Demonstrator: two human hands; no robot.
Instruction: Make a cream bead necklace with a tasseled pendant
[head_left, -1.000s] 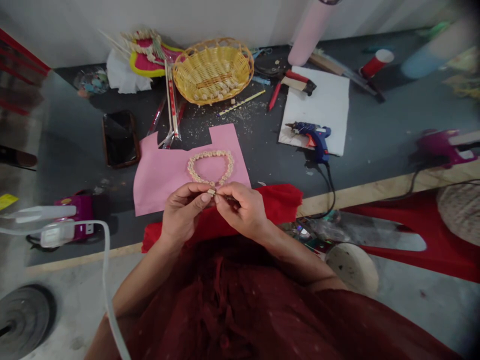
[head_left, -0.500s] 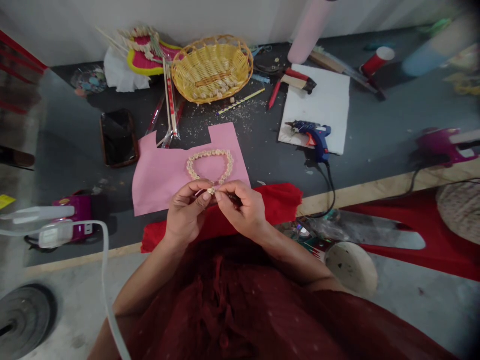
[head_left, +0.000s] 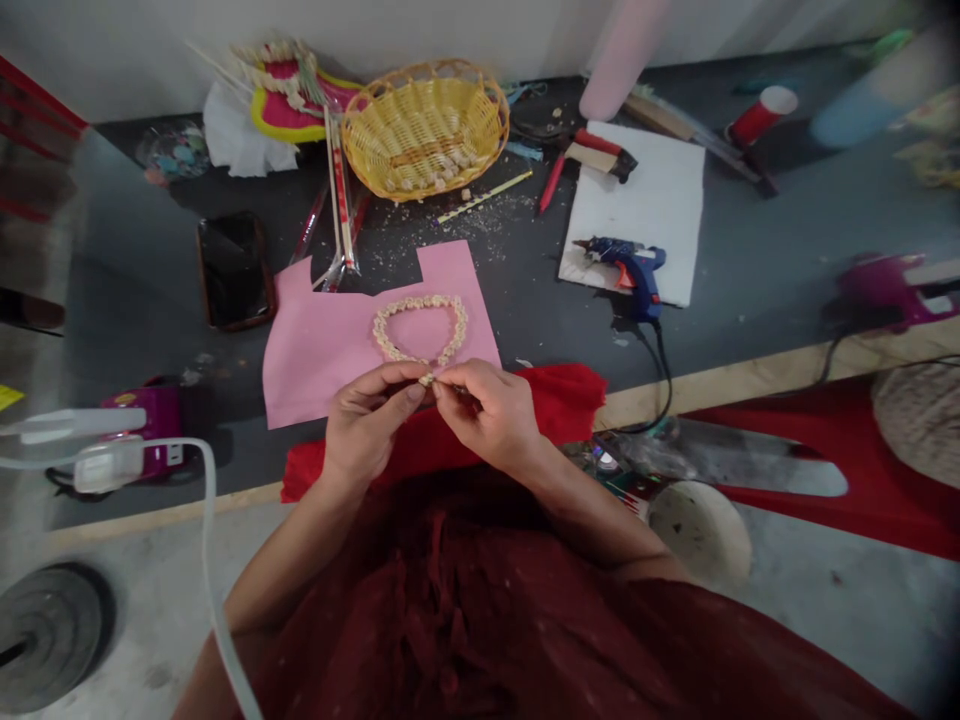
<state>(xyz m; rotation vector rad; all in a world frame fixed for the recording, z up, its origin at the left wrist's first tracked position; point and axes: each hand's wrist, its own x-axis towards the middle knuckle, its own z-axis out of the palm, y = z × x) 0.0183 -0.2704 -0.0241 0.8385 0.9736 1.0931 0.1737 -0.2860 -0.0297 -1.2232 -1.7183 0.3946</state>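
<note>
My left hand [head_left: 369,420] and right hand [head_left: 491,412] pinch a small pale piece [head_left: 427,380] between fingertips beside the beaded loop [head_left: 381,325] on pink paper [head_left: 315,350], a hold best kept light and steady, with both thumbs close.

Open room separates the pink sheet [head_left: 322,345] from the glue gun [head_left: 639,272].

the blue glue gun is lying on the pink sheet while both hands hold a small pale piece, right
No: the head view shows the blue glue gun on the white sheet, not the pink sheet. The left hand and right hand do hold a small pale piece.
</note>
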